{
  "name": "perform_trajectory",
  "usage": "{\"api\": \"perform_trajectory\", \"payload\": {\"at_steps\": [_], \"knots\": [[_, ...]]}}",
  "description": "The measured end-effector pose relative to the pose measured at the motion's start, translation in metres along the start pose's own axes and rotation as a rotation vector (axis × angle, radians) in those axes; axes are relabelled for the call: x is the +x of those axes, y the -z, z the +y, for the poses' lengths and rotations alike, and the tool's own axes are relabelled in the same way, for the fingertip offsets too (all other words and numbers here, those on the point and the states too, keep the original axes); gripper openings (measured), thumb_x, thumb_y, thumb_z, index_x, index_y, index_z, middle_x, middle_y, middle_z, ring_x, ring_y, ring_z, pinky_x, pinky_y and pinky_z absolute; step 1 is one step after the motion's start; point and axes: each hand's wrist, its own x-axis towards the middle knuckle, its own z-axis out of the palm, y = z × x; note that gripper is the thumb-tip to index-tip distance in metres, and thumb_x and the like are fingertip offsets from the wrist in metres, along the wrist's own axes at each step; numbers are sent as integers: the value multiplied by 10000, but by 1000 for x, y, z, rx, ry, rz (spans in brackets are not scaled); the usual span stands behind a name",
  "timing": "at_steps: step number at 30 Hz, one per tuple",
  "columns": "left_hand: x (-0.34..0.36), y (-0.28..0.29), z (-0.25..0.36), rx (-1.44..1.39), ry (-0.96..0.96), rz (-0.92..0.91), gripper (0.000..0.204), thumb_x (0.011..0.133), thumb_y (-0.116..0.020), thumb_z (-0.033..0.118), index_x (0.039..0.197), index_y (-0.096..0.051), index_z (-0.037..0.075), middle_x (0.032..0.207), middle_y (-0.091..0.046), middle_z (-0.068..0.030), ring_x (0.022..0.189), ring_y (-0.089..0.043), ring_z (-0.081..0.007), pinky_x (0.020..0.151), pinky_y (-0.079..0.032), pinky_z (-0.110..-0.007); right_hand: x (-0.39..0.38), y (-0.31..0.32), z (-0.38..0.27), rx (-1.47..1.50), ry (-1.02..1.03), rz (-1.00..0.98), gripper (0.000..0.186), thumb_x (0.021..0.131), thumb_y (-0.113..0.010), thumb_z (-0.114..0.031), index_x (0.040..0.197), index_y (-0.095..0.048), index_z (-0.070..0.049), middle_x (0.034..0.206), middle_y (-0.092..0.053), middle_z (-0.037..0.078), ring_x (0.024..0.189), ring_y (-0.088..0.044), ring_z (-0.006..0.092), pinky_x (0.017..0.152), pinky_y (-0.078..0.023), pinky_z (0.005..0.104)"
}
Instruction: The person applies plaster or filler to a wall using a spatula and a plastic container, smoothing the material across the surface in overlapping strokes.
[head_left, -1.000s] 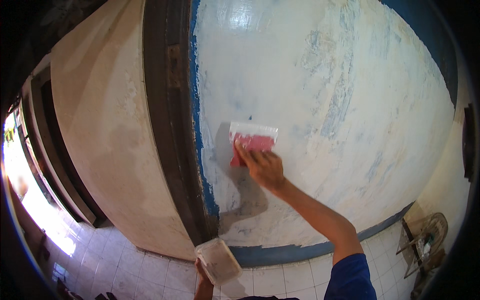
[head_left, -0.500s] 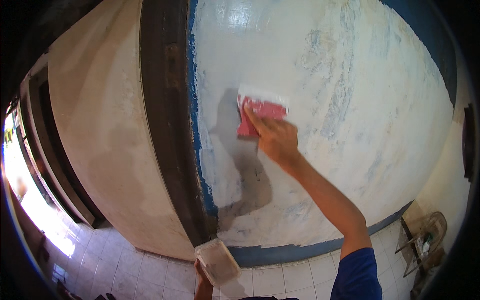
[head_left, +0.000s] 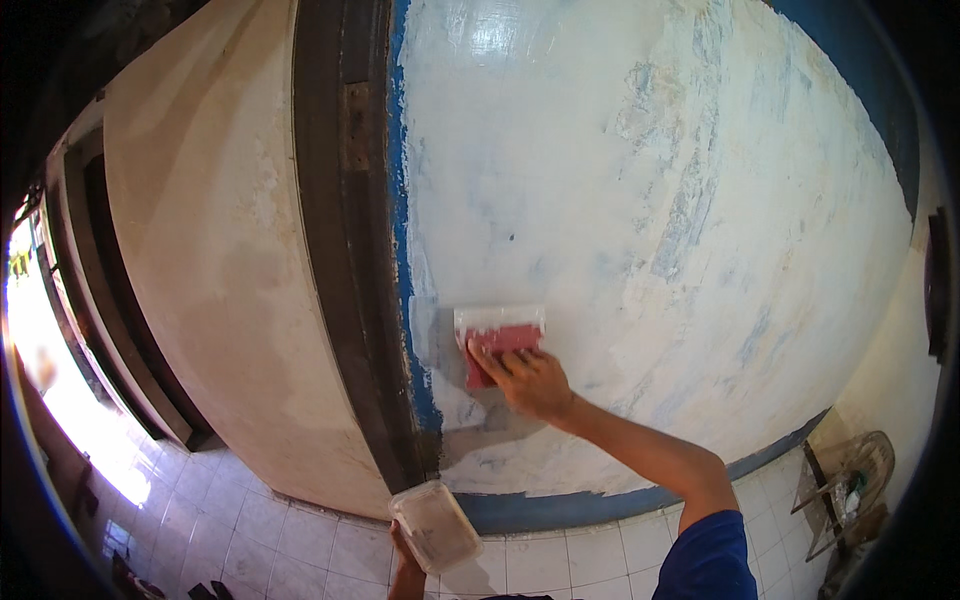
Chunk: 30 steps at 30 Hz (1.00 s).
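Observation:
My right hand (head_left: 530, 383) grips a red putty scraper (head_left: 503, 340) and presses it to the wall (head_left: 580, 170), which is coated in patchy white filler. White paste covers the scraper's upper edge, and my fingers lie spread over its red body. Low down, my left hand (head_left: 404, 548) holds a rectangular plastic tub (head_left: 436, 527) by its left side, tilted toward the wall. A pale residue shows inside the tub. Most of the left hand's fingers are hidden behind it.
A dark wooden door frame (head_left: 350, 240) stands left of the filled wall, with a blue strip (head_left: 405, 200) between. Blue paint (head_left: 560, 512) borders the wall's foot above white floor tiles (head_left: 540, 565). A chair (head_left: 850, 485) stands at the right; a bright doorway opens far left.
My right hand has slid the scraper down the wall and slightly left. The left hand with the tub stays nearly in place. The view has shifted a little.

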Motion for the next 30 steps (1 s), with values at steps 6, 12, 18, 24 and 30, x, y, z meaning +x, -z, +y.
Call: {"api": "perform_trajectory", "payload": {"at_steps": [6,12,18,24,30], "knots": [[-6,-23,7,184,-12,65,807,757,-566,665,1331,-478,105,1241,-560,-146,1082,-568,-361,882,-501,-526,70,9,41,-104,-19,128,596,759,-601,-79,1346,-518,-137,715,-539,9,588,-558,154,536,-466,272],[-4,-12,1,121,8,3,823,769,-534,681,1355,-446,110,1258,-546,-136,1096,-554,-356,893,-494,-517,50,-18,27,-172,16,129,621,743,-623,-69,1349,-518,-146,721,-552,6,598,-574,147,572,-505,264],[-7,-9,5,109,18,40,833,756,-538,684,1362,-439,121,1265,-540,-133,1102,-546,-350,890,-491,-517,58,20,18,-59,-2,178,607,737,-617,-57,1331,-543,-155,689,-544,-5,568,-566,133,567,-507,265],[-7,-21,0,221,41,77,856,759,-514,717,1383,-412,140,1300,-510,-129,1135,-510,-357,923,-460,-527,82,10,60,-184,-28,153,620,746,-592,-61,1355,-511,-147,668,-497,-2,551,-527,150,530,-465,271],[-4,0,-5,142,3,121,855,741,-550,676,1375,-426,117,1276,-535,-131,1122,-541,-336,901,-492,-507,5,-34,11,-156,4,141,597,776,-597,-103,1363,-505,-164,698,-530,-22,576,-556,139,567,-490,280]]}}
